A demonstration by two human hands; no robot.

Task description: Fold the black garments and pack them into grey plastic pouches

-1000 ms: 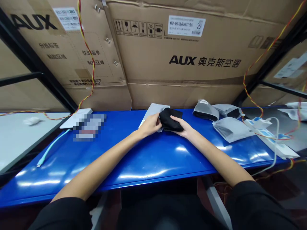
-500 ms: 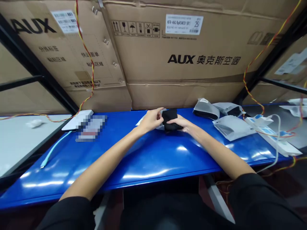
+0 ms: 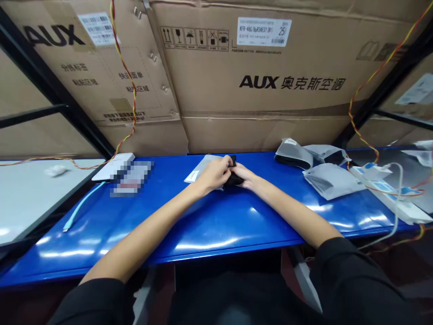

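A black, folded soft item (image 3: 233, 180), seemingly cloth, is between my hands over the middle of the blue table. My right hand (image 3: 245, 175) grips it from the right with closed fingers. On the other side my left hand (image 3: 217, 173) is closed at the edge of a translucent plastic bag (image 3: 204, 166) with a white label, its fingertips against the black item. The bag's flat end reaches out to the left, beyond that hand. My fingers hide much of the black item, and I cannot tell how much of it lies inside the bag.
Several translucent bags (image 3: 329, 178), some with black items inside, lie at the right beside a white power strip (image 3: 402, 205) and cables. A white device (image 3: 113, 166) with a pale blue cable (image 3: 83, 203) sits left. Large cartons (image 3: 264, 113) stand behind the blue table (image 3: 209, 230).
The black item, spread broader before, is now more bunched and covered by my fingers. More of the labelled bag shows left of my left hand. The view has shifted slightly.
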